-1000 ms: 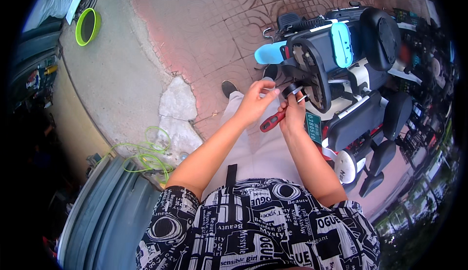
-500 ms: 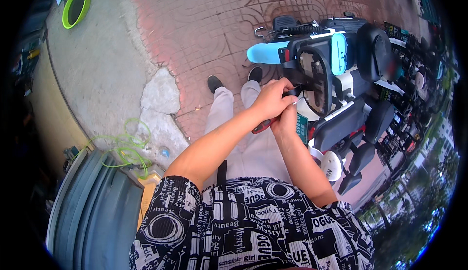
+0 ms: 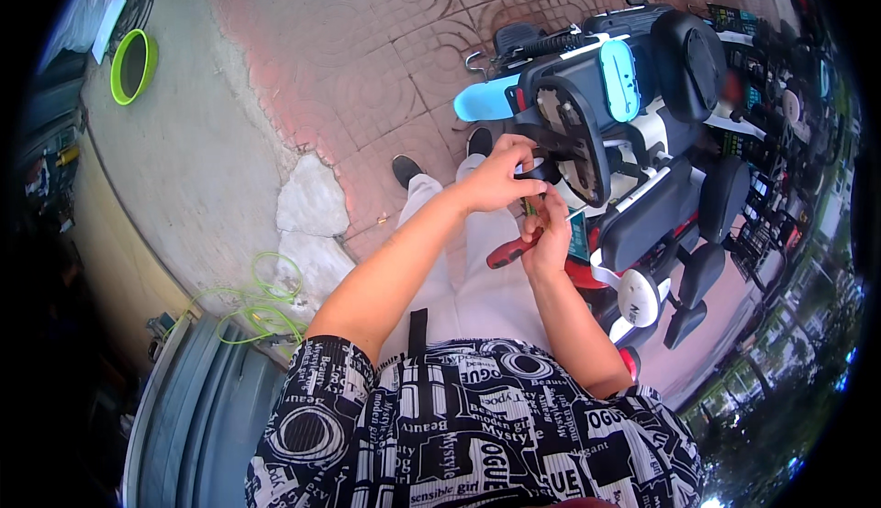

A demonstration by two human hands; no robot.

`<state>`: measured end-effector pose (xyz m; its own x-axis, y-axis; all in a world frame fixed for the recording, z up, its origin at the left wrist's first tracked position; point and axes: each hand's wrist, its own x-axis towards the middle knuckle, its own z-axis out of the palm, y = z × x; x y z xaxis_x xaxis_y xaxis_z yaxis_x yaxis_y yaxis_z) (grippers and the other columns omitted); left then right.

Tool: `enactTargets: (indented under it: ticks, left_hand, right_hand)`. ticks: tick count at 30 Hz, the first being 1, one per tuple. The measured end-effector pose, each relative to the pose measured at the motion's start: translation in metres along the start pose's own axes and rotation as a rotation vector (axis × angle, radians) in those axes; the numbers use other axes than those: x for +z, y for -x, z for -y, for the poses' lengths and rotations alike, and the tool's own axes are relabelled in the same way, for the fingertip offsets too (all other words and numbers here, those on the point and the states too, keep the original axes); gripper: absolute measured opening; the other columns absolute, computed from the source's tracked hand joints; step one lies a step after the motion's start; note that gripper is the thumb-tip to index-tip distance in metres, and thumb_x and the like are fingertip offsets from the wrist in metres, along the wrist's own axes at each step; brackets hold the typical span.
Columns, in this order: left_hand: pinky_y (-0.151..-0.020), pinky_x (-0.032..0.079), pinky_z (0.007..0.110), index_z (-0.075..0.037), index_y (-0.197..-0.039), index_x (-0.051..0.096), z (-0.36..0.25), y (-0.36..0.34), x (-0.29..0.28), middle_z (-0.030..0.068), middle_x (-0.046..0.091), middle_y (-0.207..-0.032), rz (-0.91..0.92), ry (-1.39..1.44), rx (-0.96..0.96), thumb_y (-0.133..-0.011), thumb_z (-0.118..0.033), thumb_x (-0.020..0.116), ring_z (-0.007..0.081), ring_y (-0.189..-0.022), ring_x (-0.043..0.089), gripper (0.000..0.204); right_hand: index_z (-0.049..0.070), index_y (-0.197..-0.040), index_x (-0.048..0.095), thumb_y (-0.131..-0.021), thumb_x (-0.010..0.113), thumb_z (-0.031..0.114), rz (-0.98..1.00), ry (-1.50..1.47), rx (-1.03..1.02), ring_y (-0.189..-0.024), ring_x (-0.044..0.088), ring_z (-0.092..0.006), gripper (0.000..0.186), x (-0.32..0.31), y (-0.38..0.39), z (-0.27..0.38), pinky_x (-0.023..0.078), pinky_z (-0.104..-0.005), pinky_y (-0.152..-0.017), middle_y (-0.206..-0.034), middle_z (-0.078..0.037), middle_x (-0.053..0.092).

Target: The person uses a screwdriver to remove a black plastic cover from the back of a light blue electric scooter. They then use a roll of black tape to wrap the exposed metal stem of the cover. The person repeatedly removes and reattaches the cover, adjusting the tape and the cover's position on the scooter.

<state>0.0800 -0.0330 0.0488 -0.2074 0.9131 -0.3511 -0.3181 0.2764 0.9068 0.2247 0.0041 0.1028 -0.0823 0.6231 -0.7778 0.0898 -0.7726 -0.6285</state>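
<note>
My left hand [image 3: 500, 178] is closed on a small black part [image 3: 544, 170] at the rear of a parked electric scooter, thumb and fingers pinching it. Just below, my right hand [image 3: 551, 240] has its palm turned up and its fingers curled near the same part. A red-handled screwdriver [image 3: 510, 253] lies across my right hand, its handle sticking out toward my legs; its tip is hidden. Close beyond both hands sits an upturned black-rimmed pad [image 3: 571, 141] with a pale underside. A light blue rear fender [image 3: 486, 100] and blue panel [image 3: 619, 81] belong to the scooter.
More scooters with black seats [image 3: 647, 214] stand in a row to the right. A white rounded piece [image 3: 637, 299] is near my right forearm. On the left are a green-rimmed tub [image 3: 134, 67], a coiled green hose [image 3: 262, 311] and grey corrugated sheeting [image 3: 206, 416]. Patterned paving [image 3: 395, 67] lies ahead.
My right hand has turned and loosened, so more of the red screwdriver handle shows below it. The left hand stays on the black part. The whole view has shifted slightly.
</note>
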Motion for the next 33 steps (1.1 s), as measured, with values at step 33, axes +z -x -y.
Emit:
enactTargets:
  ticks: [33]
  left_hand:
    - [-0.102, 0.035, 0.033, 0.01, -0.127, 0.042, -0.018, -0.005, 0.011, 0.0182, 0.055, -0.12, 0.033, 0.225, -0.358, -0.089, -0.031, 0.06, 0.0224, -0.117, 0.05, 0.059]
  right_hand:
    - [0.004, -0.099, 0.069, -0.093, 0.055, 0.033, 0.487, 0.509, 0.359, -0.075, 0.062, -0.0103, 0.033, 0.018, -0.082, 0.11, 0.049, -0.0219, -0.063, -0.087, -0.006, 0.067]
